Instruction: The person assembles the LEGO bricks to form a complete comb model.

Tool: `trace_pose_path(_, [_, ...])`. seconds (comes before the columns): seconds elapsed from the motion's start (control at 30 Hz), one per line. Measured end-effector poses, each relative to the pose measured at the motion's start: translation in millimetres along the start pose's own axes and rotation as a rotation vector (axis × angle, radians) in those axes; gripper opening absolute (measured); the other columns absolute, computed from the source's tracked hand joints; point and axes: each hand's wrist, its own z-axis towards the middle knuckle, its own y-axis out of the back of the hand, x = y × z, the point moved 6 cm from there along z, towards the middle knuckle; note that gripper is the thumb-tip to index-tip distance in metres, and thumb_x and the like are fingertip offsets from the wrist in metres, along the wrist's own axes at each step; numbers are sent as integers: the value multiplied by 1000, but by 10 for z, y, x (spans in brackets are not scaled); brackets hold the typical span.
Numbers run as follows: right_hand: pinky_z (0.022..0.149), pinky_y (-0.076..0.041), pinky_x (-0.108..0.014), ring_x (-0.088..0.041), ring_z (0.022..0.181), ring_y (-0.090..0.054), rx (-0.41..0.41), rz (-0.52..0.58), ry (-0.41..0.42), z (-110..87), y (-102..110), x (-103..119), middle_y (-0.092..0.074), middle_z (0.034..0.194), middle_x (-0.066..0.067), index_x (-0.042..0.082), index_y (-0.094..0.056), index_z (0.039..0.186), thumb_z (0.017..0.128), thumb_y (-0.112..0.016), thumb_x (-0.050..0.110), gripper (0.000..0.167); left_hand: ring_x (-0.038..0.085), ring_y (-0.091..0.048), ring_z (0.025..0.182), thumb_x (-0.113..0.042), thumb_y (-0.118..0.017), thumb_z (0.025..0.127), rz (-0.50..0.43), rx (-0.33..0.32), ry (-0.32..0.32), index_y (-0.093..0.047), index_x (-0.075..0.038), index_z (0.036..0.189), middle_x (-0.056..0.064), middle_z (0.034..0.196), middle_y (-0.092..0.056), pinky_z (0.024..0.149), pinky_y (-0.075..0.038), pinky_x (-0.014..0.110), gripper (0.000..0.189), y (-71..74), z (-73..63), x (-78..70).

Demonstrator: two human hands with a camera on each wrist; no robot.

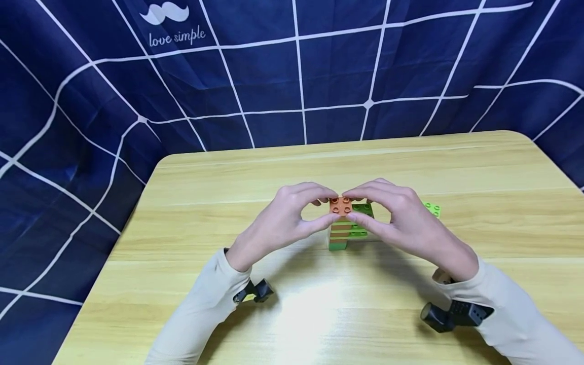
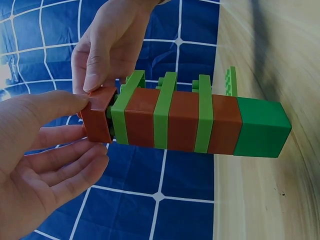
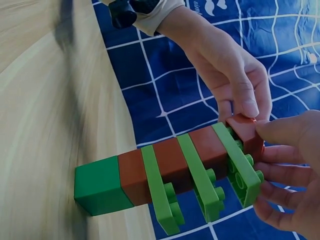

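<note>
A tower of toy building bricks stands upright on the table, with a dark green brick [image 2: 262,127] as its base. Above that, orange-brown bricks [image 2: 187,120] alternate with light green plates [image 3: 197,177] that jut out toward the right-hand side. My left hand [image 1: 292,210] and right hand [image 1: 401,213] pinch the topmost orange brick [image 1: 341,206] between thumbs and fingers from both sides. In the left wrist view this brick sits slightly tilted over the uppermost plate, whose studs show in a narrow gap beneath it.
A light green plate [image 1: 432,209] lies on the wooden table [image 1: 228,177], partly behind my right hand. Dark blue cloth [image 1: 255,76] with white lines hangs behind the table and to its left. A black camera [image 1: 255,290] is strapped to my left wrist, another [image 1: 456,314] to the right.
</note>
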Motion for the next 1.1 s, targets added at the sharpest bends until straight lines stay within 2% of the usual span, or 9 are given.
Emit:
trace_pose_path(0.53, [91,-46,-16,-14,99,-63,-3,12,22,10,15,17,-69,106,3,10,-69,115,78,-78,3,39,12,-64,87,-12,-73,86,-13,14,-4,-68,1,108,8,101,-70,80,-50,14,26,-10,13,0])
trace_pose_path(0.87, [90,-48,-18,-14,100,-63,11,-2,21,0,0,-6,-69,106,2,9,-69,114,80,-76,5,35,12,-65,86,-14,-73,87,-8,16,29,-70,0,107,7,99,-72,80,-50,14,25,-28,11,31])
trace_pose_path(1.1, [88,-48,-17,-16,98,-64,2,-25,52,-1,-11,-1,-70,105,-1,6,-70,112,79,-77,5,34,12,-65,85,-16,-75,85,-10,1,47,-70,-1,107,6,98,-72,80,-51,14,26,-30,-14,48])
